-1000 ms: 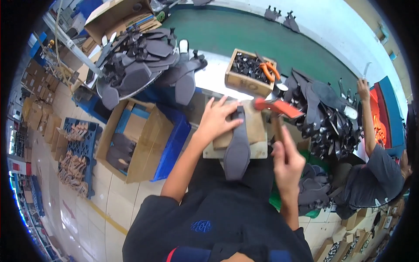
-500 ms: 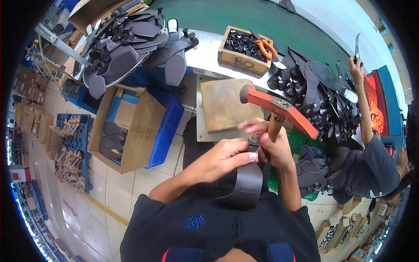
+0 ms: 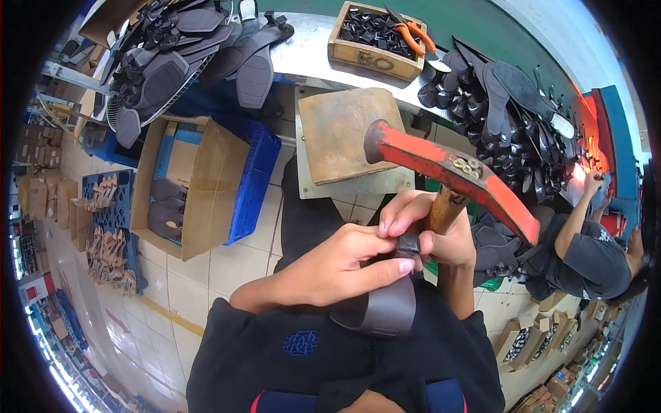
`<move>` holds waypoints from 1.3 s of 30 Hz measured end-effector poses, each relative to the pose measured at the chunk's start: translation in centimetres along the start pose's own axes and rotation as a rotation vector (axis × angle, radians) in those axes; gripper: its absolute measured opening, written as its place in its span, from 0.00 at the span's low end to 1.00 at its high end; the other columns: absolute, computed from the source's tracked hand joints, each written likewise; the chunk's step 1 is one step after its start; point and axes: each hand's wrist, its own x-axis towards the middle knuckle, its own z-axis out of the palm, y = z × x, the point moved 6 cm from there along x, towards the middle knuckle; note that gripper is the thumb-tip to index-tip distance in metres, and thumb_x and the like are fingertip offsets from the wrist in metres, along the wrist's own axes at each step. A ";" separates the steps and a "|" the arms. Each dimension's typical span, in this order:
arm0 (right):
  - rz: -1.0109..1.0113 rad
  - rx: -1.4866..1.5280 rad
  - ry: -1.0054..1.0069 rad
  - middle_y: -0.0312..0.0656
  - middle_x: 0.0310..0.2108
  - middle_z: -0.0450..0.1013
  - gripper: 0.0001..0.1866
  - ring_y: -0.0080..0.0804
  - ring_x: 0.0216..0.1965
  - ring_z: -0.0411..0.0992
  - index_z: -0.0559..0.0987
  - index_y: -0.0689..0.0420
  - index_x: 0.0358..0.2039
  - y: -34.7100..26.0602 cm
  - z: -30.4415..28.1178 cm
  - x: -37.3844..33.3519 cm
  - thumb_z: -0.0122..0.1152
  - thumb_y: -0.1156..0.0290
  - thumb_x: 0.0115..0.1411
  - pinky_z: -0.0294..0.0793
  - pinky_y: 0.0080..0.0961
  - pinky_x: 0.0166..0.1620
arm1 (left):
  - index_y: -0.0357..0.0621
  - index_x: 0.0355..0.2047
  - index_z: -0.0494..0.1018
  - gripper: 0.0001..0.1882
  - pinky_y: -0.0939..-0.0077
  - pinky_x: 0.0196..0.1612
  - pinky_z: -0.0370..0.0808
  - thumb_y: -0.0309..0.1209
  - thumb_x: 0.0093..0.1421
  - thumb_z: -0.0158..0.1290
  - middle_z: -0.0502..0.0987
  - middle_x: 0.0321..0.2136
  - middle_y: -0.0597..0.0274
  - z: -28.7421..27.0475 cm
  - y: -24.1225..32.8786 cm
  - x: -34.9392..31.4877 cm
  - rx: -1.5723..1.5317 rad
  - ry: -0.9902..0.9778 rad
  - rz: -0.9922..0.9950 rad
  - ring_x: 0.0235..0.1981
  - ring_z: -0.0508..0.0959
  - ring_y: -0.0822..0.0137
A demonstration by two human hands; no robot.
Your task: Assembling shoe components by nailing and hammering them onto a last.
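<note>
My left hand [image 3: 344, 265] is closed around a dark brown heeled sandal [image 3: 389, 310], its wide strap hanging toward my shirt. The small black heel end [image 3: 408, 242] points up between my hands. My right hand [image 3: 451, 237] grips the wooden handle of a hammer [image 3: 447, 165] with a worn red head, held above the work. Its thumb and fingertips also touch around the heel end. The rest of the sandal is mostly hidden by my left hand. Beyond the hammer, a tan square pad [image 3: 337, 131] lies on a pale metal plate [image 3: 358, 188].
A wooden box [image 3: 375, 60] of small black pieces, with orange-handled pliers [image 3: 411, 36], sits on the bench. Sandals [image 3: 255, 79] pile at left, more heeled shoes [image 3: 499, 113] at right. A carton [image 3: 220, 186] leans in a blue crate [image 3: 258, 193]. A co-worker [image 3: 589, 248] is at right.
My right fingertips have closed in on the heel end, and the hammer has come nearer and swung slightly right. The view has shifted. The co-worker's raised arm has come down.
</note>
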 end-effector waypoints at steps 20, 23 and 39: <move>-0.565 -0.207 1.367 0.55 0.39 0.79 0.18 0.12 0.11 0.58 0.73 0.65 0.50 -4.3 -10.8 -26.1 0.53 0.62 0.71 0.57 0.13 0.12 | 0.32 0.53 0.73 0.17 0.75 0.52 0.72 0.27 0.67 0.52 0.81 0.43 0.57 9.0 -11.0 13.0 0.139 -0.374 -0.268 0.46 0.78 0.69; -0.635 -0.286 1.669 0.55 0.39 0.79 0.19 0.12 0.10 0.56 0.72 0.65 0.50 -3.5 -9.4 -34.1 0.53 0.61 0.71 0.56 0.13 0.11 | 0.36 0.53 0.74 0.17 0.72 0.50 0.73 0.29 0.65 0.52 0.81 0.43 0.50 17.0 -14.8 18.8 0.326 -0.539 -0.053 0.44 0.80 0.65; -0.581 -0.147 1.939 0.35 0.17 0.65 0.12 0.13 0.09 0.52 0.72 0.62 0.40 2.7 -7.1 -45.1 0.53 0.65 0.70 0.53 0.15 0.11 | 0.32 0.44 0.76 0.12 0.67 0.41 0.78 0.21 0.59 0.53 0.81 0.39 0.50 27.0 -14.5 28.8 0.400 -0.421 0.416 0.36 0.82 0.56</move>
